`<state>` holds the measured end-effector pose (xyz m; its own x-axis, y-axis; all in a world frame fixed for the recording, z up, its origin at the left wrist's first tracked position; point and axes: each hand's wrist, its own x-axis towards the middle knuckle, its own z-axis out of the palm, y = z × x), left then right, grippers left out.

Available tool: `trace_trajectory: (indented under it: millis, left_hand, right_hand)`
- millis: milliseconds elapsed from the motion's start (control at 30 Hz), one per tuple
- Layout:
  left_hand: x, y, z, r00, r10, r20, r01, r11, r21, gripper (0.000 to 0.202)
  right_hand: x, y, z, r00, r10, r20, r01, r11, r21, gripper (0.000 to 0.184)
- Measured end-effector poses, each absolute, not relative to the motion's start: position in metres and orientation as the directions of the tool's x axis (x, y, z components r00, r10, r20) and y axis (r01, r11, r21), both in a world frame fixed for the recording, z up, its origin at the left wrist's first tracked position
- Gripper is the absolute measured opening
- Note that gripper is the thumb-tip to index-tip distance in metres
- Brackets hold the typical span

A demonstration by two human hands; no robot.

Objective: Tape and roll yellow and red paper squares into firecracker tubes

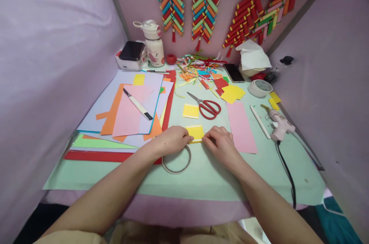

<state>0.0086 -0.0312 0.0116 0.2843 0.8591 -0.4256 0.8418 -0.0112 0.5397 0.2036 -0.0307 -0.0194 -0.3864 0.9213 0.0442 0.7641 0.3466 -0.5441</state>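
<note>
A small yellow paper square (pixel 195 132) lies on the table between my hands, with pale strips along its top and bottom edges. My left hand (pixel 174 139) has its fingertips closed on the square's left edge. At the lower right corner of the square, my right hand (pixel 221 142) pinches with thumb and forefinger. Just below my left hand lies a thin ring of tape (pixel 190 157). A second yellow square (pixel 190 111) with similar pale strips sits just beyond. Red-handled scissors (pixel 209 110) lie past it, blades pointing up-left.
Stacked coloured paper (pixel 127 123) with a craft knife (pixel 138 103) covers the left side. A pink sheet (pixel 241 126), white stick (pixel 260 122) and corded glue gun (pixel 281 125) lie right. Paper scraps (pixel 198 71), a bottle (pixel 155 48) and a phone (pixel 234 73) are behind.
</note>
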Motion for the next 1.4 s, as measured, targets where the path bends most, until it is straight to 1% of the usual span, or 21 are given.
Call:
trace_trajectory:
  millis: [200,333,467,567,733,900,1233,1400]
  left_hand:
    - [0.010,-0.033,0.011,0.262,0.874,-0.410,0.867,-0.026,0.497,0.037]
    - [0.012,-0.034,0.011,0.232,0.886,-0.401,0.874,-0.010,0.485,0.032]
    - [0.013,-0.033,0.008,0.237,0.892,-0.384,0.879,-0.029,0.476,0.030]
    - [0.014,-0.031,0.006,0.233,0.897,-0.375,0.890,-0.042,0.453,0.029]
    - [0.018,-0.029,0.009,0.230,0.885,-0.404,0.911,-0.050,0.409,0.026]
    - [0.019,-0.028,0.012,0.241,0.883,-0.403,0.927,-0.086,0.366,0.028]
    - [0.019,-0.026,0.013,0.254,0.872,-0.418,0.928,-0.097,0.361,0.028]
    - [0.019,-0.026,0.010,0.254,0.880,-0.402,0.928,-0.105,0.357,0.027]
  right_hand:
    - [0.204,-0.028,-0.019,-0.418,0.908,0.027,0.783,0.375,-0.495,0.018]
    - [0.204,-0.027,-0.018,-0.423,0.906,-0.006,0.784,0.363,-0.503,0.017]
    - [0.203,-0.026,-0.018,-0.420,0.907,-0.026,0.785,0.350,-0.511,0.014]
    - [0.202,-0.026,-0.019,-0.414,0.910,-0.029,0.792,0.344,-0.503,0.013]
    - [0.200,-0.024,-0.019,-0.403,0.915,-0.040,0.807,0.334,-0.487,0.013]
    - [0.200,-0.025,-0.018,-0.401,0.915,-0.047,0.813,0.332,-0.478,0.013]
    - [0.198,-0.024,-0.017,-0.405,0.913,-0.042,0.813,0.339,-0.473,0.012]
    - [0.198,-0.024,-0.016,-0.408,0.912,-0.028,0.817,0.352,-0.456,0.012]
